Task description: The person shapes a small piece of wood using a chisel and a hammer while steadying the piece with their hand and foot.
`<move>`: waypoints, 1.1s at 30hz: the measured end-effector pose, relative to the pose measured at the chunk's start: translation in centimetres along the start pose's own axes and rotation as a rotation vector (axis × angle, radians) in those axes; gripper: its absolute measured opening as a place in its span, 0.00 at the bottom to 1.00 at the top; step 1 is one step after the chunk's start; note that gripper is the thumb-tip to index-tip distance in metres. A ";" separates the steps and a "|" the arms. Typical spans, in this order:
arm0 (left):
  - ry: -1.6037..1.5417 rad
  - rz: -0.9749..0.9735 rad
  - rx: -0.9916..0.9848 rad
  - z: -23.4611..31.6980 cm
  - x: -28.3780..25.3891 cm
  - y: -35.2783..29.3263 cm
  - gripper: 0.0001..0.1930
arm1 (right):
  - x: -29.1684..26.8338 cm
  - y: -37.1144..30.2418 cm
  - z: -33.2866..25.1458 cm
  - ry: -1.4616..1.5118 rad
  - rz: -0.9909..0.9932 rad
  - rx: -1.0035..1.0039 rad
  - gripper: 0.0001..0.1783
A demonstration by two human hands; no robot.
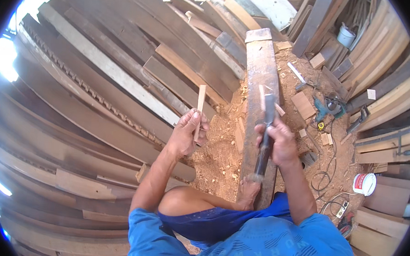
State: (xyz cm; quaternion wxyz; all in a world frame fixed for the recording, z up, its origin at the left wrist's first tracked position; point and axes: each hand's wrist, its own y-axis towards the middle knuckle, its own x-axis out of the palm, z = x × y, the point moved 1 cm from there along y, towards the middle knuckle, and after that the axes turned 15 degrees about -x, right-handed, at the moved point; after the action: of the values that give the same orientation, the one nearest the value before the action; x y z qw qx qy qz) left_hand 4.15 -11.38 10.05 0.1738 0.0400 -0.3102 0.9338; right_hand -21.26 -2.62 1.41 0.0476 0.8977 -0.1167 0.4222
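My left hand (189, 132) is closed around a short, thin strip of pale wood (201, 99), held upright left of a long plank. In my right hand (279, 142) is a chisel (263, 156), gripped over the plank, its grey blade pointing away from me and its dark handle running back toward my body. Motion smears the chisel a little. The worn plank (261, 67) stretches away from me, with a block across its far end. Small wood pieces (263, 96) lie on it by the blade. My bare foot (249, 192) rests at its near end.
Long boards (94, 144) are stacked across the left. Shavings (216, 169) cover the floor. At right are a teal power tool (329, 108) with a cord, a wood block (303, 105), a white-and-red bucket (364, 184) and a power strip (342, 209). More timber leans along the right.
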 end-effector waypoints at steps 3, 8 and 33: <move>0.149 -0.126 0.057 1.5 0.5 -0.4 0.16 | 1.2 -3.1 1.2 -0.011 -0.151 0.096 0.17; 0.221 -0.112 0.210 -2.1 2.3 -2.9 0.15 | 5.2 -8.7 1.7 -0.064 -0.183 -0.024 0.14; 0.118 0.274 0.254 -19.3 -2.1 -13.8 0.19 | 11.7 -20.1 10.5 -0.014 -0.238 0.624 0.07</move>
State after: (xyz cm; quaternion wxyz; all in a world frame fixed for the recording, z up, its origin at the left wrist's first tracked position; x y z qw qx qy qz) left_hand 11.52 9.75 1.94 0.0565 -0.0359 -0.1814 0.9811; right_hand -1.18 12.90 3.96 -0.1815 0.8791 0.1235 0.4230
